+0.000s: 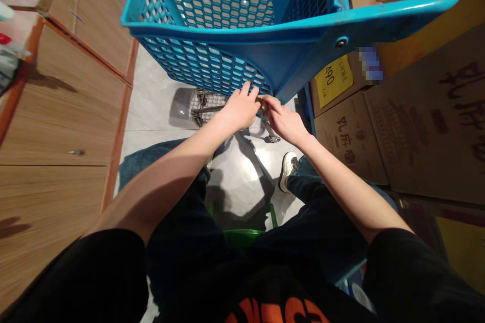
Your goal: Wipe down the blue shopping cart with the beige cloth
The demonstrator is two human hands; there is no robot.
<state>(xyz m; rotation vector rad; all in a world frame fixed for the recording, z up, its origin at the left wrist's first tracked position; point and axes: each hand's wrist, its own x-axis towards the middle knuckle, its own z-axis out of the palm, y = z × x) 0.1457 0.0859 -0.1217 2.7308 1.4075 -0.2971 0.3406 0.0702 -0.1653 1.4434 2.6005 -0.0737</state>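
The person sits low, and both the left hand (pixel 238 109) and the right hand (pixel 282 121) pinch a small brown part (pixel 261 104) under the bottom edge of the blue cart (pixel 242 50), so the fiddly work looks only half done

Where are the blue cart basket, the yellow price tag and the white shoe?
blue cart basket (pixel 227 63), head view, lower mesh wall
yellow price tag (pixel 333 81), head view, centre of label
white shoe (pixel 288 167), head view, toe area
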